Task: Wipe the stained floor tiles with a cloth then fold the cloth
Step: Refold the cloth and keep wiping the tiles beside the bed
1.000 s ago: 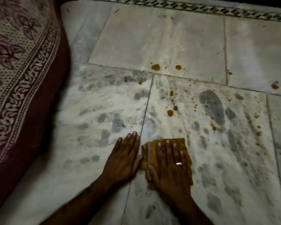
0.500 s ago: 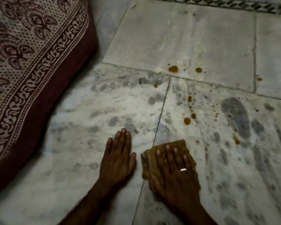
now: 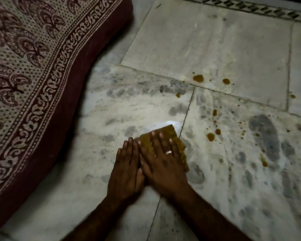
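A folded mustard-brown cloth (image 3: 170, 134) lies flat on the white marble floor tiles (image 3: 207, 49), just left of a tile joint. My right hand (image 3: 162, 160), a ring on one finger, presses down on the cloth with straight fingers and hides most of it. My left hand (image 3: 127, 167) lies flat on the bare tile beside it, touching the right hand at the thumb side. Orange-brown stains dot the tiles: two large drops (image 3: 198, 78) beyond the cloth, several smaller ones (image 3: 211, 136) to its right.
A maroon mattress edge with a cream patterned cover (image 3: 33, 75) fills the left side, close to my left hand. A dark patterned border strip (image 3: 250, 9) runs along the far floor. Grey smudges like footprints (image 3: 264, 134) mark the tiles at right.
My right hand has slid the cloth to the left, across the tile joint, until it meets my left hand. The view has shifted too, showing more of the mattress.
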Tool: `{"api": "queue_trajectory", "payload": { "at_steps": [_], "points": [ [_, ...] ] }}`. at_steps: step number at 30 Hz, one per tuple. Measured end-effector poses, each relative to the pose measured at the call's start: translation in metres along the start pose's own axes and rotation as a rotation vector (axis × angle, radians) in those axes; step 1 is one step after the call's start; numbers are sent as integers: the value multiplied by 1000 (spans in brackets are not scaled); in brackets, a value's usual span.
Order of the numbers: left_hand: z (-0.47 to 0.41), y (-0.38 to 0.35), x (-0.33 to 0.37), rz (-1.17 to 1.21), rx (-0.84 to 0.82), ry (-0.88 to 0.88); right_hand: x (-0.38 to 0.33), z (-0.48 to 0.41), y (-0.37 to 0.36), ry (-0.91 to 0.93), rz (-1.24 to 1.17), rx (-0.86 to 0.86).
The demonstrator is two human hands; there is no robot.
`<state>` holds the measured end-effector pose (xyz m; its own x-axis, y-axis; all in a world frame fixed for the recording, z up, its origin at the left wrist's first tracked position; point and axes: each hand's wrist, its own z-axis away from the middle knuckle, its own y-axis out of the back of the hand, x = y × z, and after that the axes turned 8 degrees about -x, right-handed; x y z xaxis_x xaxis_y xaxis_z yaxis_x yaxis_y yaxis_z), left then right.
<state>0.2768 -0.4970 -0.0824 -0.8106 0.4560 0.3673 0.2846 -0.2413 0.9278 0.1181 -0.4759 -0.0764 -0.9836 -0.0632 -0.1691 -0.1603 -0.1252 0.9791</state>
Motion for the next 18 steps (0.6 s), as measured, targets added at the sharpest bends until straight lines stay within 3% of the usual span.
{"api": "queue_trajectory", "payload": {
  "at_steps": [3,6,9,12,15,18],
  "points": [
    [-1,0,-1,-11,-5,28,14,48,-1,74,35,30],
    [-4,-2,4,-128,-34,71,55,65,4,17,84,34],
    [-6,-4,8,-166,-56,91,78,26,8,-153,43,32],
    [-7,-3,9,-178,-66,103,64,-35,11,-210,-9,22],
    [-8,-3,8,-183,-58,109,30,-61,7,-164,-22,50],
    [-3,-5,5,-182,-33,62,9,-28,2,17,17,37]
  ]
}}
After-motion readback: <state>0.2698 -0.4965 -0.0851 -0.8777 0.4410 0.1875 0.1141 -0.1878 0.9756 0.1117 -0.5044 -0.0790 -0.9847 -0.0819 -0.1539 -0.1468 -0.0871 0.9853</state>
